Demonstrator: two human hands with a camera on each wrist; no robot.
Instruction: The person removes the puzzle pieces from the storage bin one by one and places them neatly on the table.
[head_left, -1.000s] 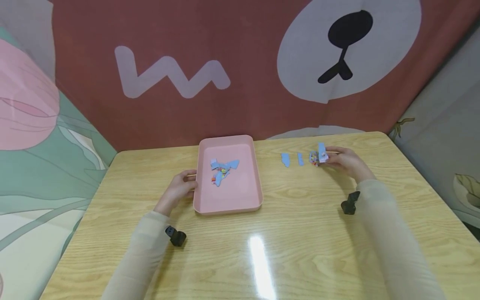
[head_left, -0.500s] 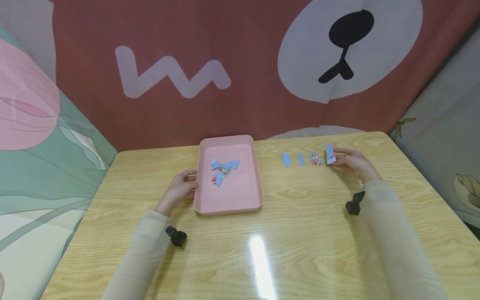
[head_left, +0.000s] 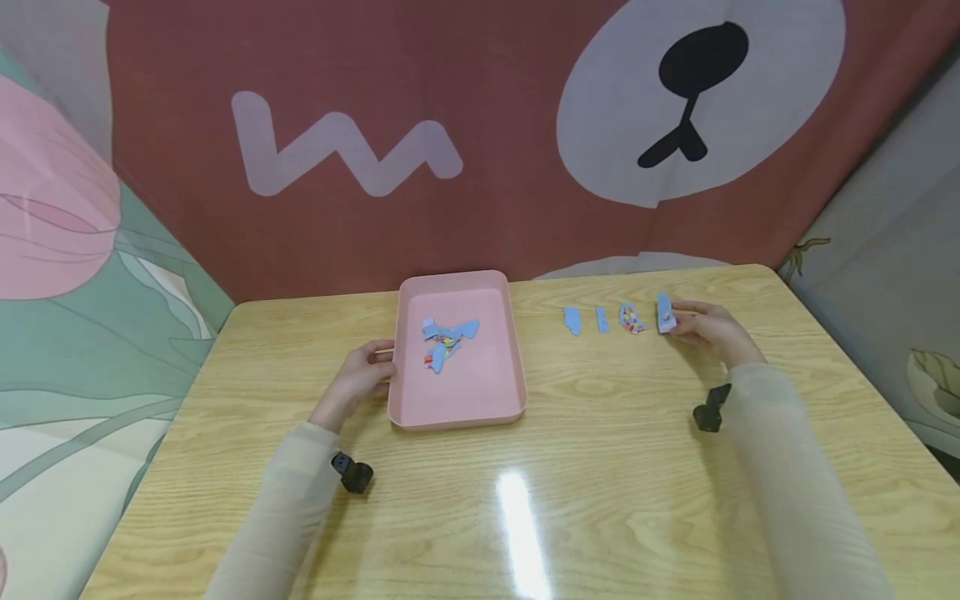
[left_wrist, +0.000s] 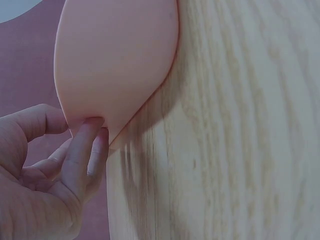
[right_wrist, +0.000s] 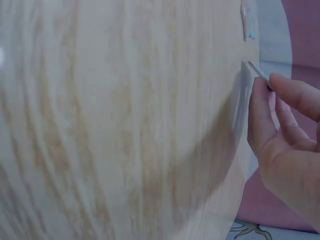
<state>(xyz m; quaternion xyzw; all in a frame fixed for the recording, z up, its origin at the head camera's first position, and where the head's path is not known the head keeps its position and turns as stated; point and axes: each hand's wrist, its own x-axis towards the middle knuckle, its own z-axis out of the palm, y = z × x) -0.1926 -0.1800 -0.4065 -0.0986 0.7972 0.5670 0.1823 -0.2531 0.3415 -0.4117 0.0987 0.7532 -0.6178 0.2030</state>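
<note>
In the head view my right hand (head_left: 712, 333) pinches a thin, flat light-blue piece (head_left: 663, 312) between thumb and fingertips, close over the table's far right. The right wrist view shows this thin piece (right_wrist: 260, 75) nearly edge-on. To its left lie a multicoloured flat piece (head_left: 630, 318), a narrow blue piece (head_left: 602, 318) and a wider blue piece (head_left: 572, 320), in a row. My left hand (head_left: 358, 379) grips the left edge of the pink tray (head_left: 480, 408); in the left wrist view its thumb meets the rim and its fingertips press the outer wall (left_wrist: 120, 60).
Several blue and multicoloured flat pieces (head_left: 450, 335) lie heaped in the tray. The wooden table (head_left: 600, 483) ends at a brown cloth backdrop (head_left: 510, 217) along its far edge. Patterned cloth hangs on both sides.
My right hand has moved rightward with the blue piece, away from the multicoloured piece, which now shows fully. My left hand and the tray stay as they were.
</note>
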